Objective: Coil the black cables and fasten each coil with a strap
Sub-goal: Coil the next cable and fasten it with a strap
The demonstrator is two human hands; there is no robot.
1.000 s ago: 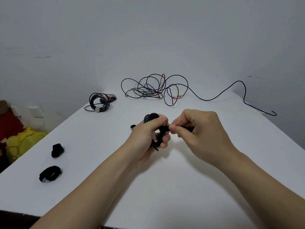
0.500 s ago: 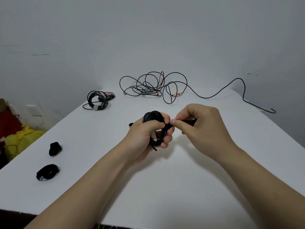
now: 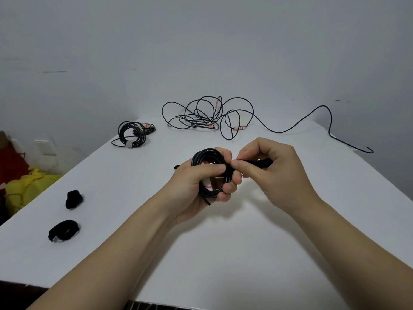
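Right hand [image 3: 277,175] drew strap [image 3: 266,164] rightward; black coil [image 3: 202,155] tight, glossy.

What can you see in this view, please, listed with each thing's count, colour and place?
table: 1, white, fills the lower view
held coil: 1, black, gripped above the table's middle
strap: 1, black, pinched at the held coil's right side
strapped coil: 1, black with a pale band, far left of the table
loose cable tangle: 1 heap, black, far middle, one end trailing to the right edge
spare straps: 2, black, near left of the table
yellow bundle: 1, yellow, beyond the table's left edge
left hand: 1, curled round the held coil
right hand: 1, pinching the strap
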